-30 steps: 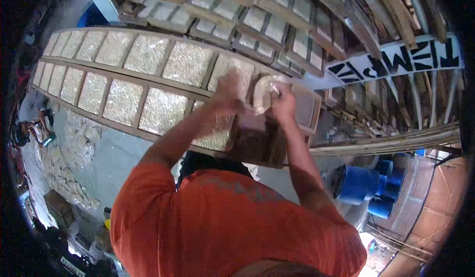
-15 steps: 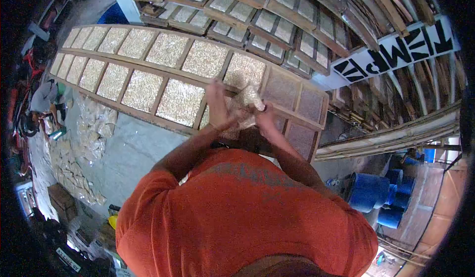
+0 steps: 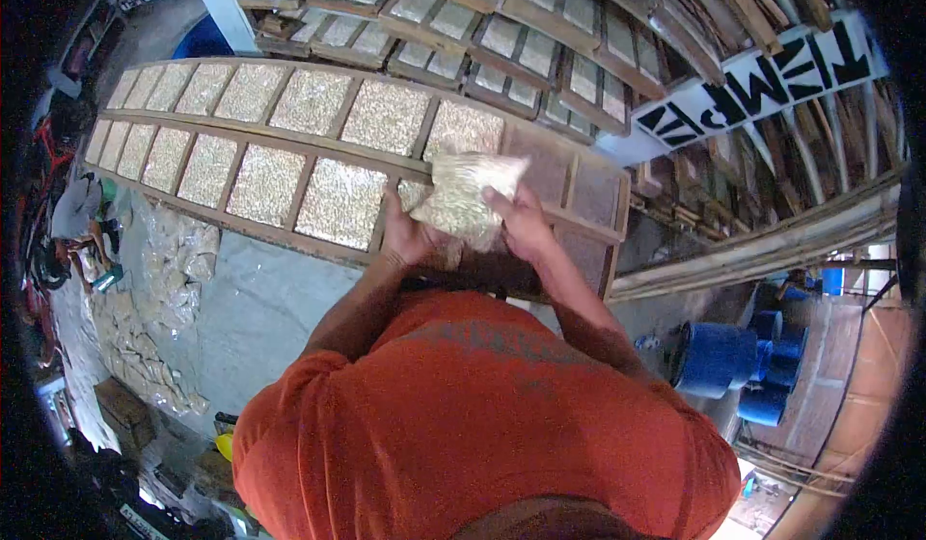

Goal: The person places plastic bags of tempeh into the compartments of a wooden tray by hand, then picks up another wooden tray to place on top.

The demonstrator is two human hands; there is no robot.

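Above the wooden rack [image 3: 260, 142], I see 2 hands clasping 1 filled packet [image 3: 466, 201]: left hand [image 3: 410, 236] beneath, right hand [image 3: 526, 224] alongside. It looks soft, light and saggy; opposite edges suit holding.

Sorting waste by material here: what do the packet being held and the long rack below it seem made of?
Packet: thin clear plastic film, glossy, pale grains showing through. Rack: apparently bare wooden slats, matt brown, unpainted; finer grain too blurred to tell.
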